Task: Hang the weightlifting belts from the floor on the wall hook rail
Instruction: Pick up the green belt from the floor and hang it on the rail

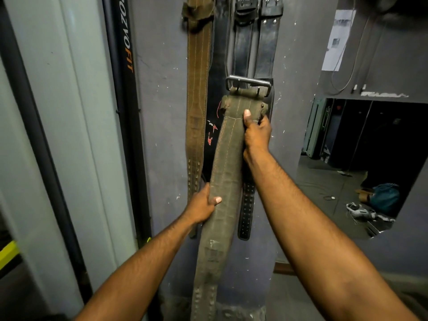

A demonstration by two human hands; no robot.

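Note:
I hold an olive-green weightlifting belt (225, 172) upright in front of the wall, its metal buckle (249, 84) on top. My right hand (257, 130) grips it just below the buckle, thumb on the front face. Lower down, my left hand (203, 206) clasps the belt's left edge near its middle. The tail hangs toward the floor. Behind it, a brown belt (198, 89) and black belts (254, 42) hang down the wall. The hook rail is above the frame, out of sight.
A black upright post with orange lettering (126, 89) stands left of the belts, beside a pale frame (76, 112). On the right a wall mirror (370, 158) reflects the gym floor, a teal bag and shoes. A paper sheet (339, 40) is stuck above it.

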